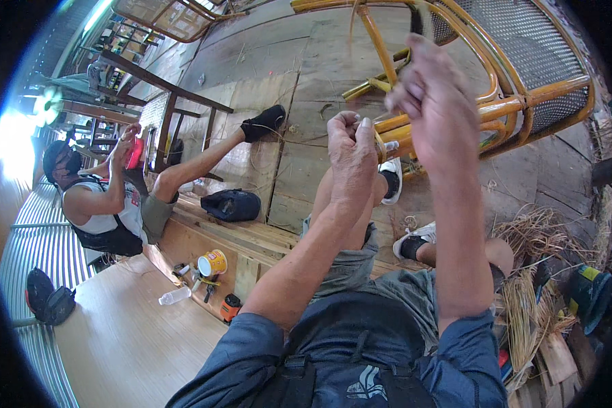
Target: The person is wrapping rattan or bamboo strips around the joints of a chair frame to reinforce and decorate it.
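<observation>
An orange-brown rattan chair with a woven mesh panel lies tipped on the floor in front of me, its legs pointing toward my hands. My left hand is closed in a pinch, thumb up, right at the end of a rattan leg; what its fingers grip is hidden. Raised above that leg, my right hand is blurred by motion, with its fingers curled in; anything between them is too small to make out. A thin pale strand shows beyond the hands.
At left another person sits with hands together near a dark wooden chair. Beside me on the bench are a yellow-and-white tub, a clear bottle and an orange-black tool. Cane strips pile up at right.
</observation>
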Tool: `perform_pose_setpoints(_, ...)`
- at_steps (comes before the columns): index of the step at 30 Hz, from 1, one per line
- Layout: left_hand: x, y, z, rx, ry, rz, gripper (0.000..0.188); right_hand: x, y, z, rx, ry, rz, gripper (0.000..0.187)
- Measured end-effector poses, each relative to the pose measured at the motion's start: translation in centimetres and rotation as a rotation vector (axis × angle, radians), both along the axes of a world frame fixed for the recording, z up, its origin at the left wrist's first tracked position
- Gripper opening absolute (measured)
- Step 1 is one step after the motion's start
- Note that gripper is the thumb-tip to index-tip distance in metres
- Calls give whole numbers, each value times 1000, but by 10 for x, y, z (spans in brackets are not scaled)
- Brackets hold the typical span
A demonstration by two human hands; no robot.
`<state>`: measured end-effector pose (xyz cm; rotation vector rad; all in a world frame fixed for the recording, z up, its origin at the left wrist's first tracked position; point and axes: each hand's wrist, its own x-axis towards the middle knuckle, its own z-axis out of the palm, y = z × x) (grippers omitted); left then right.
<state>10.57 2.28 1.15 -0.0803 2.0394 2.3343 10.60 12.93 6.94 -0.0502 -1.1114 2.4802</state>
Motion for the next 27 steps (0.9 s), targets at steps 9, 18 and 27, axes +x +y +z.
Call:
perform_pose_setpoints(9, -6, 3, -16, -102, 109, -22, 18, 77, -21, -37, -81, -22, 88, 26)
perform_pose_setpoints(18, -3, 5, -9, -89, 98, -36, 19, 85, -21, -55, 37, 23, 89, 25)
perform_pose_setpoints(27, -10, -1, -13, -269, 43, -6, 24, 84, -32, -90, 379, -61, 6, 56)
